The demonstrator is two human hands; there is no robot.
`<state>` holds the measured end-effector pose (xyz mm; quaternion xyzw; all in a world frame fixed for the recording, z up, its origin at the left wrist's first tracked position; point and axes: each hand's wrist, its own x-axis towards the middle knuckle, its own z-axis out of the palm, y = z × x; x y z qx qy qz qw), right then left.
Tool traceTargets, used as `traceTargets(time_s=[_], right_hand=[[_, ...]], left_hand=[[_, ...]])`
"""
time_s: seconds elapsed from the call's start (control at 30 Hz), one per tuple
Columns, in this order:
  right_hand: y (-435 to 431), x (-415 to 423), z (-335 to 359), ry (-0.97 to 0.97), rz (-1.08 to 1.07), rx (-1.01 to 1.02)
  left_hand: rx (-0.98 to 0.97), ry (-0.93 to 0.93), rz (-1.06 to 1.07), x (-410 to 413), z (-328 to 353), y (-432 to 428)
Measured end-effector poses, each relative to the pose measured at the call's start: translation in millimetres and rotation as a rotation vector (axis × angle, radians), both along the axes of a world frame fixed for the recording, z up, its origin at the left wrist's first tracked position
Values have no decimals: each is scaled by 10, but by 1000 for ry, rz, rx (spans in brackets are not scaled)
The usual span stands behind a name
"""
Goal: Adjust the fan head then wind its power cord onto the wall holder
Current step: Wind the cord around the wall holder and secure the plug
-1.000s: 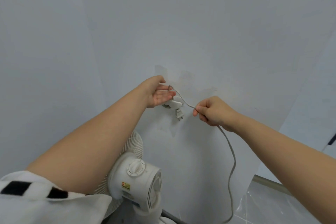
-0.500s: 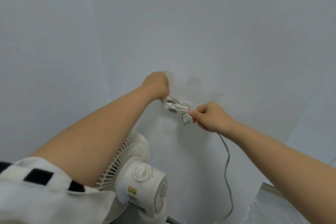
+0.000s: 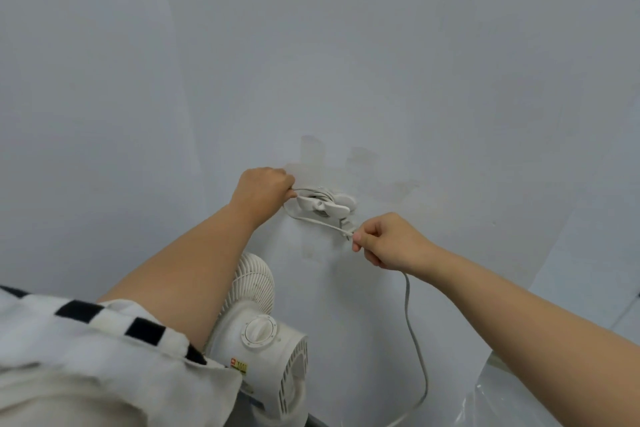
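A small white cord holder [image 3: 325,206] is fixed to the pale wall, with a few turns of grey power cord [image 3: 415,340] wrapped round it. My left hand [image 3: 263,192] is closed at the holder's left side, pinching a loop of the cord. My right hand [image 3: 391,243] pinches the cord just below and right of the holder. From there the cord hangs down in a slack curve to the floor. The white fan [image 3: 266,333] stands low in view, its grille facing the wall and its round knob on top of the motor housing.
The pale grey wall [image 3: 346,62] fills most of the view, with faint patch marks above the holder. A sheet of clear plastic [image 3: 495,395] lies at the bottom right. My black-and-white checked sleeve [image 3: 104,333] covers the lower left corner.
My left hand turned from open palm to closed at the holder's left side. My right hand brought the cord in closer under the holder. More cord sits on the holder.
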<state>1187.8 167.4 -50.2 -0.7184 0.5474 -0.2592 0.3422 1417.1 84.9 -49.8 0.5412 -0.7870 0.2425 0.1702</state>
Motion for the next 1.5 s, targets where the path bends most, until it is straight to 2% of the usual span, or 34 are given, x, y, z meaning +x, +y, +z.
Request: traceTargets(time_s=[0.27,0.33,0.43,0.67,0.87,1.0,1.13,1.17,1.37,1.5], right_hand=[[-29,-1,-4,-19,-7,-3],[-30,5,-7,-36,-3,13],[-28,10,-33,-45,5,43],[-44,-41,-68,-44,-58,77],[-28,-63,-81,2,-52,128],[-25,-52,-134,102,-18,184],[-24,-71,-207,291,-62,173],[-32,-87,-244,345,-83,158],[-103,-209,-410,558,-223,69],[-76,-232,-394,607,-258,81]], left_hand=[[-48,-8,42,-49,-81,-42],[1,46,95,-111,-90,-42],[164,299,210,-155,-187,-48],[389,845,239,-396,-504,5],[437,1137,188,-603,-611,98],[445,1205,174,-704,-638,190],[509,1015,150,-868,-693,334],[526,1015,144,-910,-716,368],[447,1180,60,-905,-658,407],[534,1287,-97,-988,-530,476]])
